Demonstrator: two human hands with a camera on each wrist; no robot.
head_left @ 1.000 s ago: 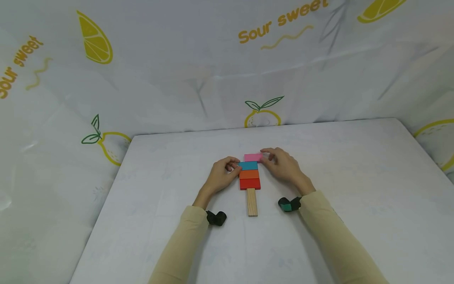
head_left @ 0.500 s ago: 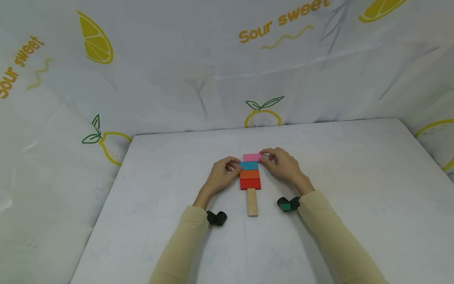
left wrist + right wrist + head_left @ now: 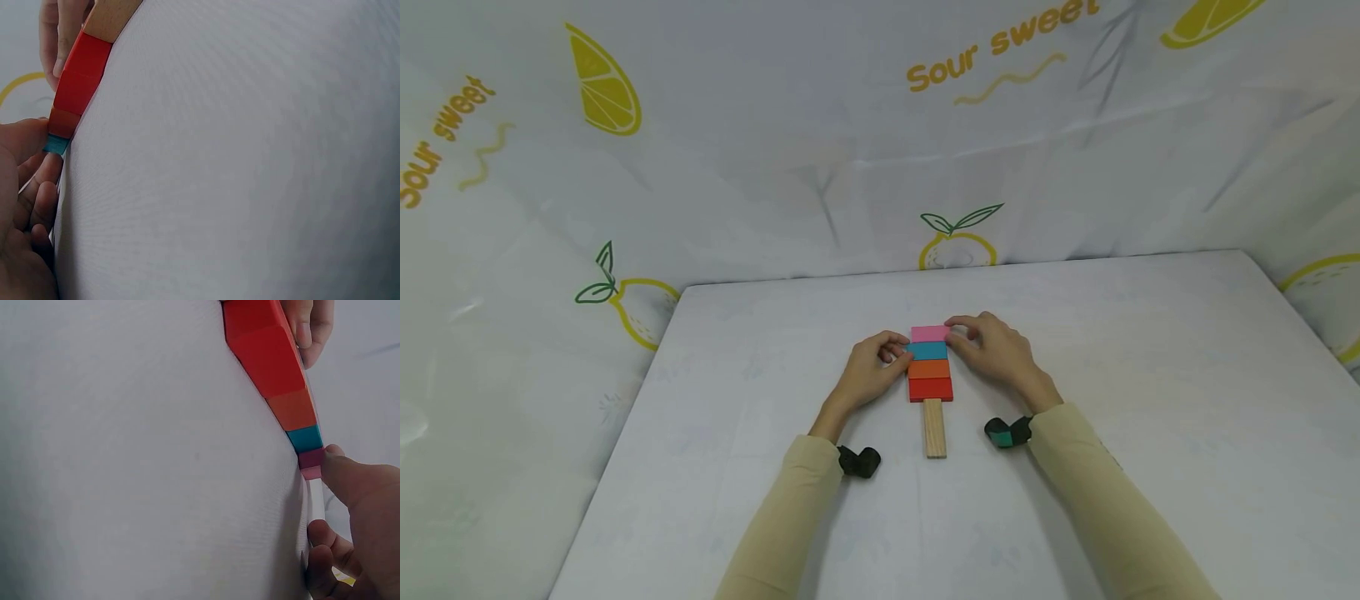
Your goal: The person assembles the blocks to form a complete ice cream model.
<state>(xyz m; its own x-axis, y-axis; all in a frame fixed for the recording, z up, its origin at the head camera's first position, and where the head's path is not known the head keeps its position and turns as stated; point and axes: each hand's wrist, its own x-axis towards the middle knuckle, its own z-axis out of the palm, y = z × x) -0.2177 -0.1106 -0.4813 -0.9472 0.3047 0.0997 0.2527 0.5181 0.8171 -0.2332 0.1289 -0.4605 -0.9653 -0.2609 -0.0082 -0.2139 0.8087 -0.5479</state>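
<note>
Flat wooden blocks form a column at mid-table in the head view. From the far end come a pink block, a blue block, an orange block and a red block, all lying crosswise. A plain wooden block runs lengthwise from the red one towards the person. With thumb and fingers, my left hand holds the left end of the blue block. My right hand pinches the right end of the pink block, which lies against the blue one.
A white cloth covers the table. Behind it hangs a white curtain printed with lemons and lettering. Black wrist devices, one by the left sleeve and one by the right sleeve, sit just above the tabletop.
The pink block has slid left under my right hand, so it now lines up with the blue block. My left hand has stayed at the blue block.
</note>
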